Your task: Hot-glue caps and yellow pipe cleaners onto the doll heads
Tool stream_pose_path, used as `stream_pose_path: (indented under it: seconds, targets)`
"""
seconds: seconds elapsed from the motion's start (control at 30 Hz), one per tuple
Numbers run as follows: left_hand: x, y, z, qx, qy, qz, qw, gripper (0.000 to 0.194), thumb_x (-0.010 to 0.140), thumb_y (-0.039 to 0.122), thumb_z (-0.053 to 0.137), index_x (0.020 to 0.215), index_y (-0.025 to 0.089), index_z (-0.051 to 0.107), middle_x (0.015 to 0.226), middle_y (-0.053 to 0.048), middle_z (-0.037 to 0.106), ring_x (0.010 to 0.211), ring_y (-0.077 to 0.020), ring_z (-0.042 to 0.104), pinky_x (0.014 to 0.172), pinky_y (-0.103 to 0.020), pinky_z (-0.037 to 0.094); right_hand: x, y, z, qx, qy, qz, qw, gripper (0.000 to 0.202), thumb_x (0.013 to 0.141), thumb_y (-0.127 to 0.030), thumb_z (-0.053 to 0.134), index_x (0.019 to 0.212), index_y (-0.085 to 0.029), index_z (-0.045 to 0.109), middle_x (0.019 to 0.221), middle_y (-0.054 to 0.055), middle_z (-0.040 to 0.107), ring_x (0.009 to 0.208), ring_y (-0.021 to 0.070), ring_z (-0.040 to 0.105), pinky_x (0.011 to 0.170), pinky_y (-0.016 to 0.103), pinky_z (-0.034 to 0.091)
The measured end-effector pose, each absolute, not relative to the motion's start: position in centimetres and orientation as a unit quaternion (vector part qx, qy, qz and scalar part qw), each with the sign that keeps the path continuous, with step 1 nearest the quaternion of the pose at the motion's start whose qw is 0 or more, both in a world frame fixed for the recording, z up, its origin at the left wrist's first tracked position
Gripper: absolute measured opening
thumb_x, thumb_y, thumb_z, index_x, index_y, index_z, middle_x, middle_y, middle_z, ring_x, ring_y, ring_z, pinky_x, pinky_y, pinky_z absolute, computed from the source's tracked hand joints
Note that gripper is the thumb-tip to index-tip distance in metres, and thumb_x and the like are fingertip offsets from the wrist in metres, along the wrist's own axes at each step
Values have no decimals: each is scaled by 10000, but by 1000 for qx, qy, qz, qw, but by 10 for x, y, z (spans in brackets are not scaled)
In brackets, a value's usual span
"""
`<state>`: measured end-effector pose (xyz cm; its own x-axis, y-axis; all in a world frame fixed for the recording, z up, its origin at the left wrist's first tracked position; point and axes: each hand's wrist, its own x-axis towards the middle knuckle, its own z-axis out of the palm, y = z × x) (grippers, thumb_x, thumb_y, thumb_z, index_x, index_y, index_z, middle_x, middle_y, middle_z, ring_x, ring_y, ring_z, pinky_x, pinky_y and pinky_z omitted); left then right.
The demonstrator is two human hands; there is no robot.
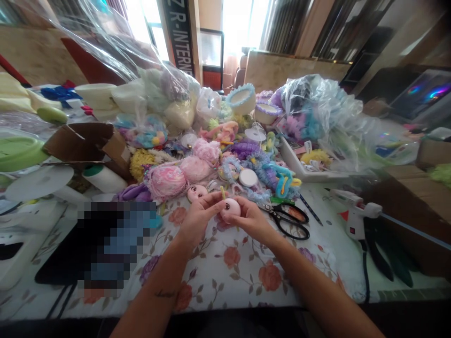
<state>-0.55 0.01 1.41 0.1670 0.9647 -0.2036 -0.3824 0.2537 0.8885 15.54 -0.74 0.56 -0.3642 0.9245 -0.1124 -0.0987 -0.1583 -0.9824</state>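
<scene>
A small round pale pink doll head (pixel 233 209) with a dark painted eye is held between both hands above the flowered tablecloth (pixel 211 277). My left hand (pixel 201 215) grips its left side, thumb and fingers closed against it. From the right, my right hand (pixel 252 219) wraps its fingers around the other side. A thin yellow-green strip (pixel 222 192) sticks up at the left fingertips; whether it joins the head I cannot tell. Just beyond my left hand lies another doll head (pixel 197 193), its face up. Black-handled scissors (pixel 289 220) rest right of my right hand.
Pink yarn balls (pixel 165 182), fuzzy yarn pieces and a white round lid (pixel 248 178) crowd the back. A glue gun (pixel 355 213) and pliers (pixel 387 253) lie right, near a white tray (pixel 310 177). Left are a cardboard box (pixel 88 145) and a thread cone (pixel 104 178).
</scene>
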Motion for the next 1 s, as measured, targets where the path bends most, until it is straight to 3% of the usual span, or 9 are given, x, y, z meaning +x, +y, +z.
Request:
stream_pose_path:
  seconds: [0.13, 0.33, 0.43, 0.67, 0.83, 1.0]
  targets:
    - [-5, 4, 23, 428, 431, 472, 639, 160, 642, 226, 821, 729, 136, 722, 718, -25, 650, 655, -110, 580, 601, -179, 458, 168, -15, 9, -391, -516, 664, 374, 345, 726, -342, 785, 941, -178, 571, 852, 5, 665, 746, 185, 704, 665, 307, 599]
    - [12, 0, 37, 457, 467, 533, 538, 132, 587, 177, 823, 618, 158, 697, 606, 6, 620, 586, -106, 548, 560, -189, 441, 174, -17, 10, -322, -456, 737, 380, 388, 728, -327, 790, 997, -187, 547, 825, 13, 712, 732, 197, 729, 655, 319, 609]
    - [21, -2, 41, 465, 528, 561, 435, 85, 618, 139, 781, 610, 171, 703, 601, 11, 632, 587, -106, 546, 557, -184, 423, 171, -16, 7, -318, -425, 742, 409, 385, 720, -337, 793, 981, -193, 551, 816, 13, 718, 732, 198, 727, 644, 320, 608]
    - [18, 11, 43, 503, 528, 493, 474, 132, 725, 249, 714, 634, 154, 725, 621, -21, 660, 606, -129, 566, 599, -212, 442, 178, -9, 1, -357, -483, 684, 414, 347, 706, -334, 789, 956, -196, 592, 839, -3, 666, 720, 171, 687, 647, 295, 589]
    - [16, 18, 40, 539, 545, 512, 387, 65, 707, 231, 733, 667, 193, 767, 603, 1, 678, 592, -138, 563, 598, -220, 426, 182, 2, 1, -406, -591, 568, 403, 258, 782, -340, 716, 978, -208, 613, 834, -4, 626, 747, 174, 644, 674, 301, 576]
    - [11, 19, 48, 498, 563, 587, 302, 63, 709, 219, 740, 758, 219, 779, 727, 2, 731, 707, -162, 632, 702, -222, 469, 179, 7, -1, -407, -578, 577, 410, 299, 758, -348, 740, 976, -195, 604, 838, 0, 642, 749, 180, 669, 659, 310, 594]
